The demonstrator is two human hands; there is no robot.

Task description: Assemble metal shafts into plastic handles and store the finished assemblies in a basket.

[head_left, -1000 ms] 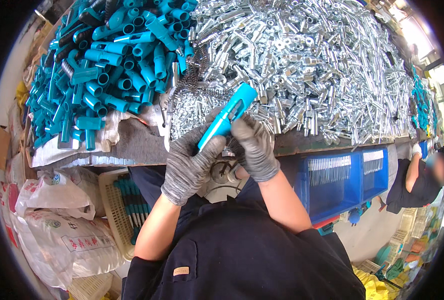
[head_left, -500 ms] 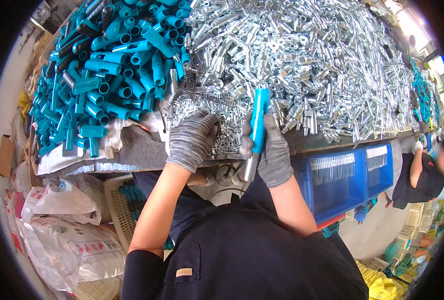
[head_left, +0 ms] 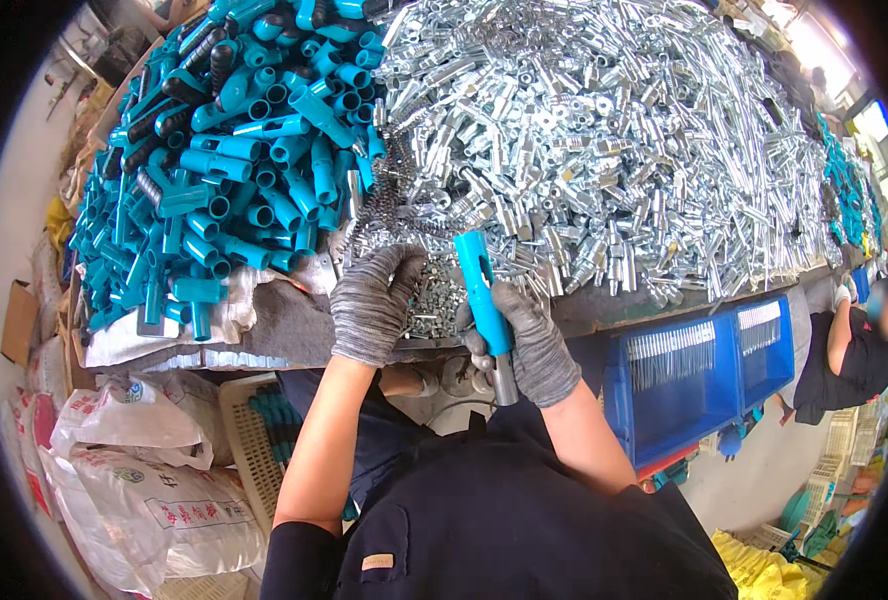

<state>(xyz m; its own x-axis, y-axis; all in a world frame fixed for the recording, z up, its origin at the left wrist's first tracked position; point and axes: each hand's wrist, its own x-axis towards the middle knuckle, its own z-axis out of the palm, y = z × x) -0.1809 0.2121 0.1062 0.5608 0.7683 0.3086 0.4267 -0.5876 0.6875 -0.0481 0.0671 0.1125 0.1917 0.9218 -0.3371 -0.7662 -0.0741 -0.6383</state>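
In my right hand (head_left: pixel 536 345), gloved in grey, is a teal tubular handle (head_left: pixel 482 295) with a slot in its side. Fingers and thumb wrap its lower half, and its upper end leans left. A bare metal cylinder (head_left: pixel 505 380) sticks out of the handle's bottom end. My left hand (head_left: pixel 372 305), in a matching glove, is at the left edge of a heap of small metal parts (head_left: pixel 436 308). Its fingers are curled toward the thumb; whatever is between them is hidden. Behind that hand lie dark coil springs (head_left: pixel 392 180).
Teal tubular parts (head_left: pixel 254 150) are piled at the left, shiny metal fittings and rods (head_left: pixel 604 140) at centre and right. Blue bins (head_left: pixel 674 385) hang below the table edge at right. White sacks (head_left: pixel 154 490) and a cream crate (head_left: pixel 244 430) stand lower left. Another person (head_left: pixel 849 350) works far right.
The teal handle has come down and now tilts left at the top instead of slightly right. My left hand has shifted a little left, toward the edge of the small-parts heap.
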